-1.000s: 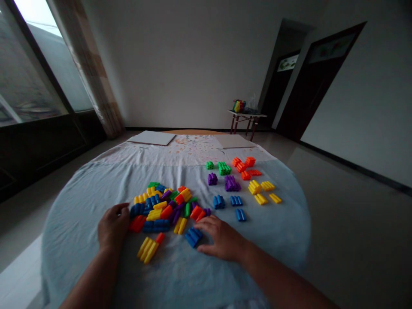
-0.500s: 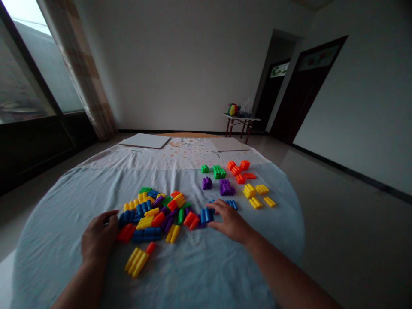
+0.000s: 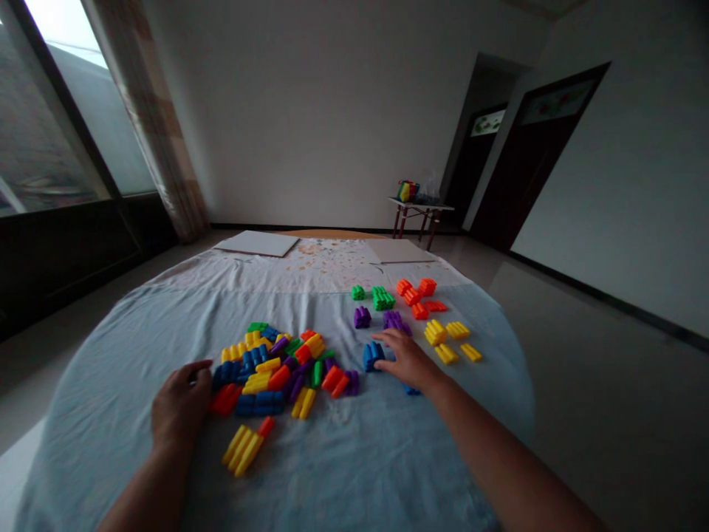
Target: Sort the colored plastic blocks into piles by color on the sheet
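My right hand (image 3: 408, 359) reaches in from the right, its thumb and fingers around a blue ridged toy block (image 3: 373, 356) on the table. A second blue block (image 3: 410, 390) peeks out below my right wrist, mostly covered by it. My left hand (image 3: 180, 403) rests at the left edge of a mixed pile of colored blocks (image 3: 271, 363), fingers bent with a gap at the thumb and nothing visible in them. Right by its fingers lies an orange-red block (image 3: 225, 400). Nearer to me sits a yellow block (image 3: 242, 449) with an orange-red piece against it.
Beyond my right hand stand groups of green blocks (image 3: 382, 298), purple blocks (image 3: 394, 320), orange blocks (image 3: 410, 296) and yellow blocks (image 3: 436, 332). Two flat boards, a white one (image 3: 258, 243) and a beige one (image 3: 399, 251), lie at the far end of the cloth-covered table (image 3: 155, 318).
My right hand has carried the blue block away from the pile, to the right and farther off. Another blue piece now shows below my wrist. My left hand stays beside the pile; the view shifted slightly.
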{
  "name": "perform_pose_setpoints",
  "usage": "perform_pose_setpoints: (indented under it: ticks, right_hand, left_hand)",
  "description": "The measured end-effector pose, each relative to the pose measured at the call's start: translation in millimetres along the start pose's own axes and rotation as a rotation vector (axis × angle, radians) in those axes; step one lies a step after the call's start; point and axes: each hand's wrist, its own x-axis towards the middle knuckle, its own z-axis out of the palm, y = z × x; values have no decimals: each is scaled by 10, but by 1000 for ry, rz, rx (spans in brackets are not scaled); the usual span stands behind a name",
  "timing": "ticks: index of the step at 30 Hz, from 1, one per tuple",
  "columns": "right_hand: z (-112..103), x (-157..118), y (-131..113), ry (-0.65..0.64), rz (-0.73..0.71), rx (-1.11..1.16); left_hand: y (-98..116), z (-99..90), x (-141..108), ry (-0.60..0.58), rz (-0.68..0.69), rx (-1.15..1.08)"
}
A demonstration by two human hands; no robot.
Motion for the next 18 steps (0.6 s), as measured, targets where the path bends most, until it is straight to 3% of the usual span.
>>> perform_pose_setpoints:
  ticks: [3, 8, 12, 18]
  right_hand:
    - [17, -73, -233, 44, -83, -6]
    - [337, -223, -604, -159, -192, -45]
    - [584, -256, -667, -191, -149, -121]
    - [646, -287, -736, -232, -228, 22]
  left_hand:
    - [13, -2, -8, 8, -3, -5]
    - [15, 10, -15, 27, -13, -12]
    - [5, 9, -24, 46, -6, -22]
    - [28, 9, -34, 44, -11, -41]
